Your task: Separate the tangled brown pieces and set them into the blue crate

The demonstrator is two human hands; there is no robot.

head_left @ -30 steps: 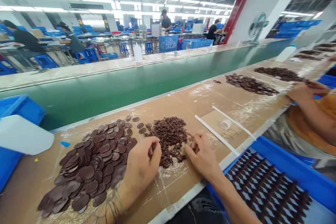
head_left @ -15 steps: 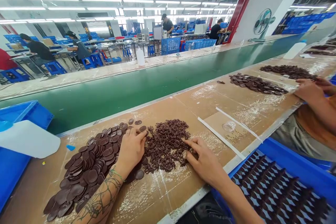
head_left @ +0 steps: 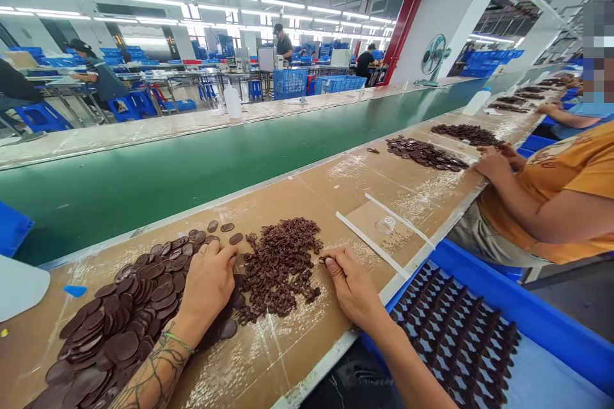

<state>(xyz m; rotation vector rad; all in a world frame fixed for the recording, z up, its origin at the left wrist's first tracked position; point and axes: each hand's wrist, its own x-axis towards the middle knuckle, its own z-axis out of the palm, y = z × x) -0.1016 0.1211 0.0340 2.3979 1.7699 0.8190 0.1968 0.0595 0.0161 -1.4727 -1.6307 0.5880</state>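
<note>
My left hand rests at the right edge of a heap of flat dark-brown oval discs. Its fingers are curled down with the tips together, and whatever is in them is hidden. Between my hands lies a pile of small curly dark-brown pieces. At the right side of that pile, my right hand pinches one small dark-brown piece between thumb and forefinger. A few loose discs lie on the brown table covering beyond my left hand.
At lower right, a blue tray holds rows of dark-brown assembled pieces. White strips frame a small clear dish. A green conveyor belt runs behind. A white bottle stands left; a co-worker in orange sits right.
The view has turned to the right, bringing more of the co-worker and tray into sight. My right hand has drawn back from the curly pile with a small piece pinched in its fingers.
</note>
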